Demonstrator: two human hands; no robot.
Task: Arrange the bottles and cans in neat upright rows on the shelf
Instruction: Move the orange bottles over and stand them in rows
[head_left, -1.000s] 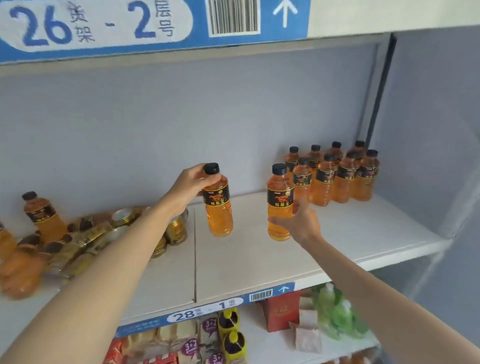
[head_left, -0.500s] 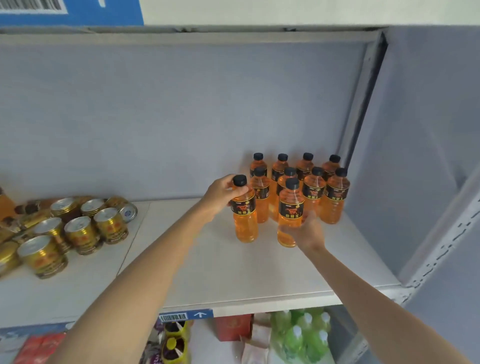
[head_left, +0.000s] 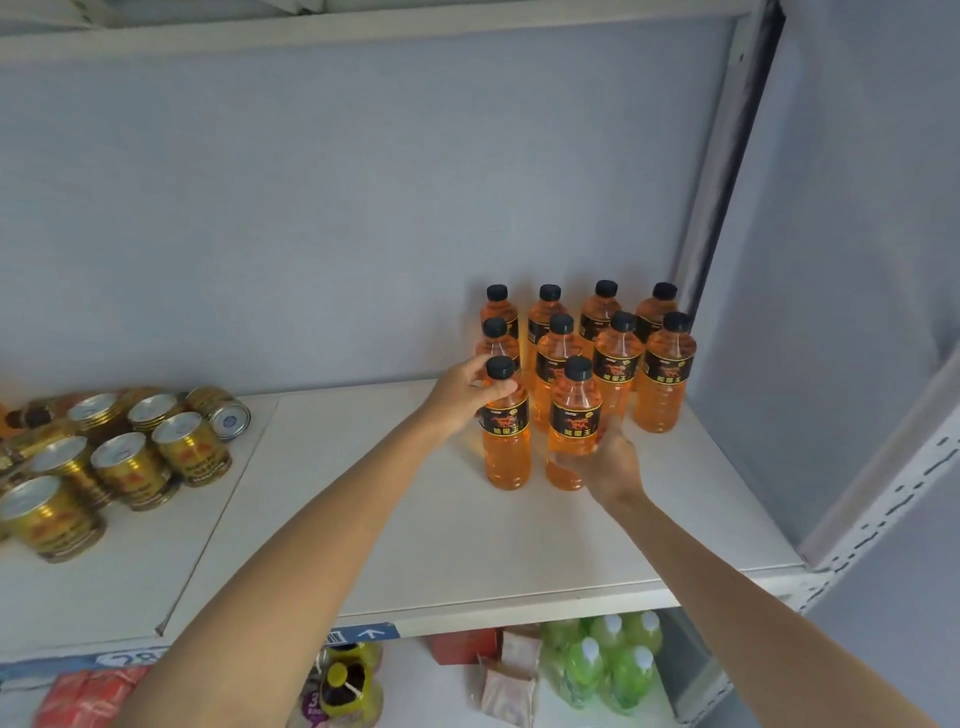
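On the white shelf (head_left: 395, 530) several orange bottles with black caps stand upright in rows at the back right (head_left: 613, 358). In front of them stand two more. My left hand (head_left: 460, 397) grips the neck of the left front bottle (head_left: 506, 441), which rests upright on the shelf. My right hand (head_left: 605, 465) wraps the lower body of the right front bottle (head_left: 574, 410), also upright on the shelf. Gold cans (head_left: 130, 462) sit in a loose group at the left, most upright, one (head_left: 223, 415) lying on its side.
The shelf's metal upright (head_left: 727, 156) and grey side panel (head_left: 831, 260) close off the right. The grey back wall is behind the bottles. Below, the lower shelf holds green bottles (head_left: 602, 665), packets and a dark bottle (head_left: 345, 686).
Both hands carried their bottles to the right and set them down in front of the rows. The view shifted right and down; the tipped bottles at the left are out of sight.
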